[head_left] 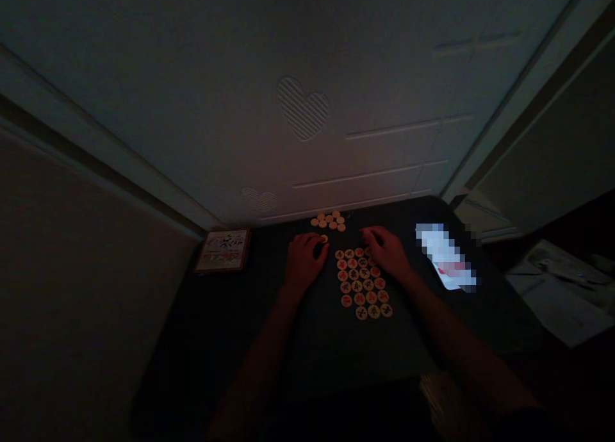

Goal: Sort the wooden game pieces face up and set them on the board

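On a small dark table [269, 327] lies a grid of round pale game discs [362, 283] marked in red and black, arranged in rows. My left hand [303, 260] rests beside the grid's upper left, fingers curled around one pale disc [324, 239] at its fingertips. My right hand [385, 251] lies over the grid's upper right corner, fingers bent down onto the discs there. A loose cluster of blank-side discs [329, 220] sits just beyond both hands, near the wall.
A square printed box [223, 250] lies at the table's far left corner. A blurred white paper [446, 256] lies at the right. A pale wall with an embossed heart [302, 112] rises behind. Papers [562, 288] lie lower right. The room is very dim.
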`<state>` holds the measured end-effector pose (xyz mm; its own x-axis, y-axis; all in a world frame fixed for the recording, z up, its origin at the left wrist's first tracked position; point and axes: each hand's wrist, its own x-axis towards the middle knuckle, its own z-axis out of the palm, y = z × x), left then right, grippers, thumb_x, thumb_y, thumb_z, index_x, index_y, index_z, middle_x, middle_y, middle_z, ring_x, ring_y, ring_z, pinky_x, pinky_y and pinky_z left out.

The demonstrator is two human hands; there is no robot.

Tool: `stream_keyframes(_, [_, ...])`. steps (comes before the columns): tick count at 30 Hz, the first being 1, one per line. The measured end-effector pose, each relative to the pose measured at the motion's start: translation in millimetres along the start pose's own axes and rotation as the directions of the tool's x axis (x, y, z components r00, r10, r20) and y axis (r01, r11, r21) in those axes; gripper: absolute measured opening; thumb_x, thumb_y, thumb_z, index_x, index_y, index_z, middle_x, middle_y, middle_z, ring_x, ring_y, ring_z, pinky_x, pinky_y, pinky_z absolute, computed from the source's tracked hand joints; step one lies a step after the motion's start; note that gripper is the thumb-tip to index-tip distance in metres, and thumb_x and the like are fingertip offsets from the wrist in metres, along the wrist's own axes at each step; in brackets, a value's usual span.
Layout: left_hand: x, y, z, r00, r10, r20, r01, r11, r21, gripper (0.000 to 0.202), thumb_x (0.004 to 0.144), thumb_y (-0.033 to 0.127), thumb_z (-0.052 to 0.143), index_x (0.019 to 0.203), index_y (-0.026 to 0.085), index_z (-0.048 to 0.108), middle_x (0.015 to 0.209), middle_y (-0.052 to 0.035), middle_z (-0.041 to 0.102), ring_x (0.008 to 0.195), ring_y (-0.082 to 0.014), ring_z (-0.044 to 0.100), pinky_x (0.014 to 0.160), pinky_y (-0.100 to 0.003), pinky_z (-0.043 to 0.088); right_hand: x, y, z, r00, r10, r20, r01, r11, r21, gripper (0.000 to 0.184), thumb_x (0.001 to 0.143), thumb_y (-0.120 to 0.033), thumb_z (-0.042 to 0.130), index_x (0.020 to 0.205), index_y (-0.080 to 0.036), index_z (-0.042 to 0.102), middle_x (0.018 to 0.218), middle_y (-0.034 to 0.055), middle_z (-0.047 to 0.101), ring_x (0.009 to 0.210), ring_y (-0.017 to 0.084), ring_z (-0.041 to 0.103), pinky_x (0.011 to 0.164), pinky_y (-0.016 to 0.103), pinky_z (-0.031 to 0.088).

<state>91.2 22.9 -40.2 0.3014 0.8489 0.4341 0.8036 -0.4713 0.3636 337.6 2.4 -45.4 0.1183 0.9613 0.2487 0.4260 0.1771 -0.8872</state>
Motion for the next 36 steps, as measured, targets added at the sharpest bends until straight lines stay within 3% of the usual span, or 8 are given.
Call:
stream_keyframes(8, [7.9,2.9,1.4,0.999,-0.043,0.021,0.043,0.999,-0.015,0.010,0.093,0.029,0.066,0.101,0.024,0.068,0.106,-0.0066,0.074,0.106,-0.0294,0.063,0.091,-0.047,0.049,-1.8,-9.1,-2.7,0.998,-0.056,-0.032,0.053,0.996,-0.072,0.041,0.099,-0.053,0.049,0.105,-0.022,0.075,0.101,0.0085,0.075,0.092,0.024,0.070,0.082,0.037,0.054])
stream_keyframes(12, [5.6,8.3,2.7,0.996,-0.093,-0.009,0.089,0.976,-0.198,0.012,0.094,0.031,0.064,0.103,0.023,0.068,0.104,-0.0054,0.075,0.100,-0.0248,0.067,0.091,-0.044,0.052,-4.2,-15.0,-4.0,0.994,-0.098,-0.054,0.091,0.989,-0.113,0.038,0.099,-0.051,0.050,0.104,-0.022,0.074,0.101,0.0090,0.075,0.094,0.025,0.069,0.083,0.039,0.054])
stream_keyframes(17, [-7.5,24.9,0.0,0.962,-0.272,0.000,0.219,0.773,-0.596,0.021,0.092,0.037,0.067,0.107,0.023,0.067,0.107,-0.0052,0.075,0.093,-0.0188,0.072,0.081,-0.035,0.059,-11.5,-26.0,-4.0,0.987,-0.159,-0.021,0.155,0.980,-0.125,0.030,0.098,-0.045,0.053,0.106,-0.025,0.074,0.104,0.0073,0.074,0.098,0.025,0.069,0.087,0.040,0.054])
stream_keyframes(20, [-11.8,33.3,-0.6,0.957,-0.283,0.064,0.230,0.606,-0.762,0.022,0.091,0.036,0.068,0.107,0.021,0.066,0.116,-0.0077,0.073,0.103,-0.0203,0.072,0.088,-0.038,0.061,-16.7,-32.3,-2.0,0.981,-0.192,0.032,0.195,0.973,-0.125,0.026,0.096,-0.043,0.057,0.108,-0.027,0.073,0.104,0.0065,0.074,0.096,0.025,0.069,0.087,0.042,0.055])
stream_keyframes(23, [-13.5,38.5,-0.9,0.957,-0.256,0.140,0.254,0.494,-0.831,0.024,0.090,0.035,0.069,0.109,0.021,0.065,0.121,-0.0093,0.072,0.106,-0.0212,0.072,0.093,-0.040,0.061,-20.4,-36.9,1.7,0.970,-0.224,0.093,0.233,0.967,-0.106,0.024,0.094,-0.040,0.060,0.111,-0.029,0.073,0.105,0.0061,0.073,0.093,0.025,0.069,0.084,0.041,0.056])
stream_keyframes(29, [-15.2,44.2,-3.0,0.950,-0.212,0.231,0.301,0.413,-0.859,0.027,0.087,0.033,0.073,0.109,0.021,0.065,0.110,-0.0076,0.075,0.102,-0.0215,0.073,0.093,-0.041,0.061,-21.3,-38.6,6.2,0.941,-0.276,0.196,0.295,0.953,-0.076,0.028,0.094,-0.037,0.061,0.119,-0.031,0.071,0.110,0.0067,0.071,0.098,0.024,0.068,0.086,0.041,0.057])
stream_keyframes(36, [-16.5,43.4,-1.0,0.926,-0.224,0.304,0.372,0.398,-0.838,0.021,0.088,0.039,0.071,0.097,0.020,0.068,0.099,-0.0058,0.078,0.092,-0.0212,0.075,0.084,-0.038,0.063,-21.7,-35.7,4.8,0.936,-0.289,0.199,0.305,0.951,-0.055,0.021,0.092,-0.042,0.067,0.107,-0.029,0.074,0.104,0.0069,0.072,0.097,0.024,0.068,0.086,0.041,0.057])
